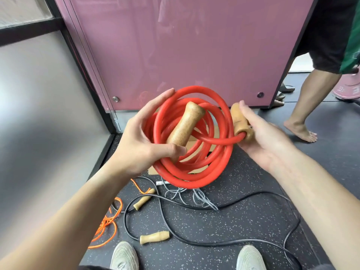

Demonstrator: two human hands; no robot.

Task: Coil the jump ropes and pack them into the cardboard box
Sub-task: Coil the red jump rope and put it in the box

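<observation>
A thick red jump rope (194, 176) is wound into a coil that I hold up in front of me. My left hand (144, 141) grips the coil together with one wooden handle (185, 125), which lies across the loops. The rope's other wooden handle (236, 117) is in my right hand (266, 137), just right of the coil. The cardboard box (196, 152) sits on the floor behind the coil and shows only through the loops. More ropes lie loose on the floor: a black one (224, 206) with a wooden handle (154, 237), a thin orange one (109, 225) and a grey one (196, 197).
A pink glass panel (185, 45) stands right behind the box, with a grey wall at left. Another person's bare leg (303, 106) stands at right on the dark speckled floor. My two pale shoes (124, 256) are at the bottom edge.
</observation>
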